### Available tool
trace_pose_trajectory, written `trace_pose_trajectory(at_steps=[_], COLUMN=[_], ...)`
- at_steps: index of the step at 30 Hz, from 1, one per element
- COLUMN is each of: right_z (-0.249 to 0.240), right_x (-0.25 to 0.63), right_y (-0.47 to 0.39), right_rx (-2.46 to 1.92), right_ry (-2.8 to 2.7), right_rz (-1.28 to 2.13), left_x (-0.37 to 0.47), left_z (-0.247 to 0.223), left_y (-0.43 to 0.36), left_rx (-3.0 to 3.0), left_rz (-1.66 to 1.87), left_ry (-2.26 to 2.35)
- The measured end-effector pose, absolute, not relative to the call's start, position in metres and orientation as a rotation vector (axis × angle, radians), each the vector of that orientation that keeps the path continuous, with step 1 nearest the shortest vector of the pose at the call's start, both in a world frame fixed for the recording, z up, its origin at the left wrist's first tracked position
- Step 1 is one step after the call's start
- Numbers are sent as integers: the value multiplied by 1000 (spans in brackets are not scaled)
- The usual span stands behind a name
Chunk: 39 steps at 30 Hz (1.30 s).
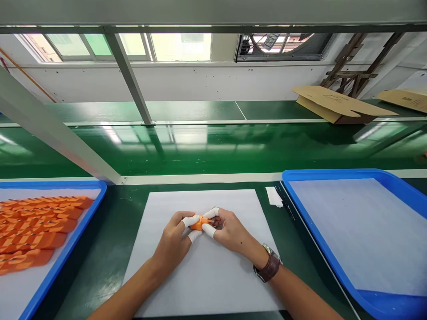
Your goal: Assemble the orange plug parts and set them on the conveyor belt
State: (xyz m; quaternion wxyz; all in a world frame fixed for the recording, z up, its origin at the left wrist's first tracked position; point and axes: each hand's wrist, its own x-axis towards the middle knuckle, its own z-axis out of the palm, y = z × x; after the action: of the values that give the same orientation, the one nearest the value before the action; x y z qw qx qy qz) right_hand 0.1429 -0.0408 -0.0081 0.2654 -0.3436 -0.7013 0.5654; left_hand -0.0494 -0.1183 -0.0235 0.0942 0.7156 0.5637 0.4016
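Observation:
Over a white sheet (207, 275) on the green bench, both hands hold one small orange part (196, 223). My left hand (171, 242) pinches its left side between thumb and finger. My right hand (231, 231) grips the right end, where a small metallic piece shows between the fingers. White covers sit on the thumb and a fingertip of each hand. A watch with a brown strap (269, 266) is on my right wrist. How the metallic piece joins the orange part is too small to tell.
At the left, a blue tray (71, 242) holds rows of orange parts (36, 240). Another blue tray (322, 240), lined with white, stands right. A small white piece (274, 197) and dark thin items lie between sheet and right tray. Cardboard (333, 100) rests behind.

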Motion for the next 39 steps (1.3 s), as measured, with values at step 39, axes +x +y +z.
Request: trace_pose_trajectory(at_steps=[39], right_z=[-12], right_x=[139], right_y=[-39], right_rx=[-820], right_ry=[-1853], right_rz=[1331], left_x=[-54], left_z=[-8], left_y=[-110], left_rx=[1379], left_rz=[1220], left_ry=[1444])
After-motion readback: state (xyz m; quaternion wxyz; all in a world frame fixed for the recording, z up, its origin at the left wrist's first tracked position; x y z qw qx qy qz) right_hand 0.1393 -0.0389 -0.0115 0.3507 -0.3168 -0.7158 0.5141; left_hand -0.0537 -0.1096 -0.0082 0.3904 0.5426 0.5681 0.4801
